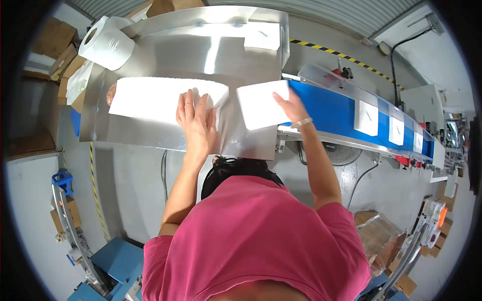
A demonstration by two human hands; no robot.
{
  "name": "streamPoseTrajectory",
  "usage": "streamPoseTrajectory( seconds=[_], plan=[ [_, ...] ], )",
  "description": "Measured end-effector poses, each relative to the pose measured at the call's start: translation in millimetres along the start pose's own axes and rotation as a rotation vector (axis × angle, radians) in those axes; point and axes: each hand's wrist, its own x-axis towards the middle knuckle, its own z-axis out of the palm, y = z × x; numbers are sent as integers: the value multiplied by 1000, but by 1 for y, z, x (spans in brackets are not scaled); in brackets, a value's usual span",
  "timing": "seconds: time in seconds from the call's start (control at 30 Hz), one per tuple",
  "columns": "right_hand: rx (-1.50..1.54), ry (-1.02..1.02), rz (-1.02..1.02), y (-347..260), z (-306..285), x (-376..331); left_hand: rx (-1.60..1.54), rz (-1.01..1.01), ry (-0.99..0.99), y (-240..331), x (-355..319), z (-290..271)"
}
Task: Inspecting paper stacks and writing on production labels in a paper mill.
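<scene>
On the steel table (150, 135), the left hand (197, 120) lies flat and open on a long white stack of sheets (150, 98). The right hand (290, 106), fingers spread, presses a white square pack (261, 105) at the table's edge, beside the blue conveyor (326, 108) carrying white square packs (366, 118).

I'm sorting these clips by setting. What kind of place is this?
Most likely a factory packing line. The left hand presses a row of white sheets on a steel table, the right hand slides a white pad onto a blue conveyor belt, and cardboard boxes stand nearby.
</scene>
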Motion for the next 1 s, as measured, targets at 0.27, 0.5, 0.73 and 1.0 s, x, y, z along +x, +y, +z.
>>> streamPoseTrajectory(
  seconds=[0.27,0.5,0.73,1.0],
  plan=[
    [-822,719,93,22,-110,-20,-5,33,40,1,0,-1],
    [-471,-173,-390,-67,42,1,-10,14,-44,-1,1,-5],
    [31,-261,57,-49,56,3,-22,-43,-4,-7,5,-13],
    [-654,540,246,14,-103,-15,-21,47,40,-19,4,-5]
  ],
)
